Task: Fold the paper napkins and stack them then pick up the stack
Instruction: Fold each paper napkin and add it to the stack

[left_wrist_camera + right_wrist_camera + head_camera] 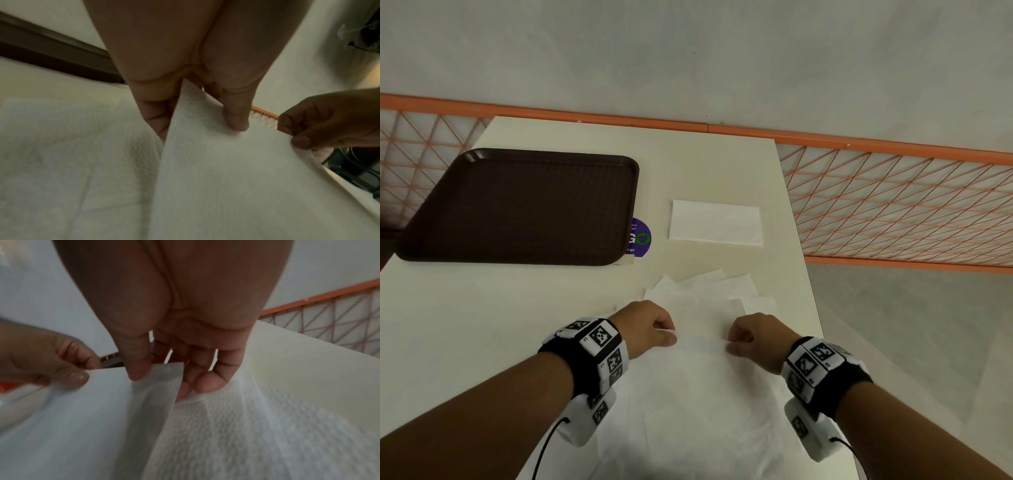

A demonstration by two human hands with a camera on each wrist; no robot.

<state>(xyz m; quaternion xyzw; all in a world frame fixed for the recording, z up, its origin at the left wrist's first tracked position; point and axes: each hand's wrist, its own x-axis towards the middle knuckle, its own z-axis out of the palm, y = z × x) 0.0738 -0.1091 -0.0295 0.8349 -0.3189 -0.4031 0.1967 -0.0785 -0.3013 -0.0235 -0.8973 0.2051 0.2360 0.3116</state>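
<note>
A white paper napkin is lifted by its far edge above the table's near part. My left hand pinches its left corner between thumb and fingers, and my right hand pinches its right corner. The left wrist view shows the napkin pinched by my left hand, with my right hand beyond. The right wrist view shows the napkin pinched by my right hand, with my left hand at the left. Several unfolded napkins lie spread beneath. A folded napkin lies farther back.
A dark brown tray sits at the back left of the cream table, partly over a purple round sticker. An orange lattice railing runs behind and to the right. The table's right edge is close to my right wrist.
</note>
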